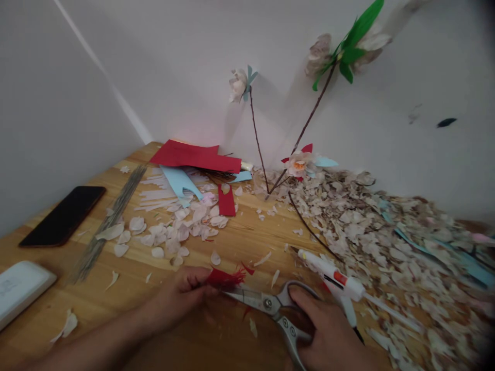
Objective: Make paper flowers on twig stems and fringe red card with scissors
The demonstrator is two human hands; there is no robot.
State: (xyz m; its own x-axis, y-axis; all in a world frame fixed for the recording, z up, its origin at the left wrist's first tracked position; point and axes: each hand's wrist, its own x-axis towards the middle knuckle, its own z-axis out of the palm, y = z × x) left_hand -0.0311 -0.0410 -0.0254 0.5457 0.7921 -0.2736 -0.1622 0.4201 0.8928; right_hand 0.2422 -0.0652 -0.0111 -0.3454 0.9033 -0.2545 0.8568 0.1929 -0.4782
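Observation:
Between the fingers and thumb of my left hand (189, 288) is a small piece of red paper (226, 278), its right end cut into a thin fringe. My right hand (328, 330) grips a pair of metal scissors (268, 303) by the handles, with the blades pointing left. The blade tips reach just under the red paper, close to my left fingertips; whether they touch it I cannot tell. Small red scraps lie around the fringe. Right of the scissors rests a white glue gun (336, 278) with a glue stick in its back end.
Dried petals (359, 221) heap along the right, with looser petals (181, 226) mid-table. Flower stems (257, 139) stand against the wall. Red sheets (193, 156), a light blue strip (180, 183) and a red cutout (226, 201) lie behind. Wires (112, 221), a phone (64, 215) and a white box (23, 288) sit left.

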